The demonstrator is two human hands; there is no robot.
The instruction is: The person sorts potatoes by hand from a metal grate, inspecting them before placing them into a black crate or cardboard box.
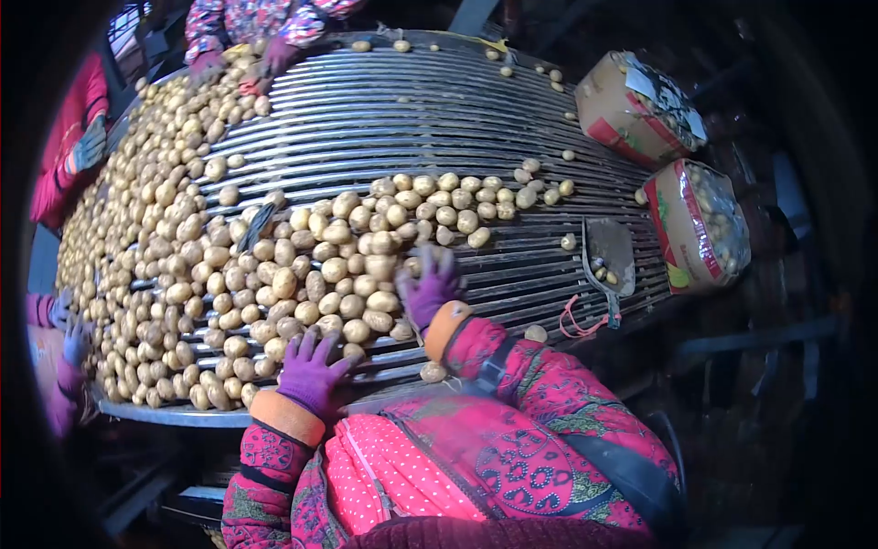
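Many potatoes (pixel 274 274) lie on a slatted metal table (pixel 357 101), heaped at the left and thinning out towards the right. My left hand (pixel 314 371), in a purple glove, rests with spread fingers against the potatoes at the table's near edge. My right hand (pixel 430 291), gloved in purple too, is slightly blurred; its fingers are apart beside the right side of the potato heap. Neither hand holds a potato. A dark strip of material (pixel 259 225) lies on top of the potatoes beyond my left hand.
Two filled potato bags (pixel 640 108) (pixel 692 224) stand at the table's right end. A metal scoop (pixel 610 256) with a red cord (pixel 578 320) lies near them. Co-workers' gloved hands (pixel 206 69) (pixel 91 145) (pixel 76 339) are at the far and left edges.
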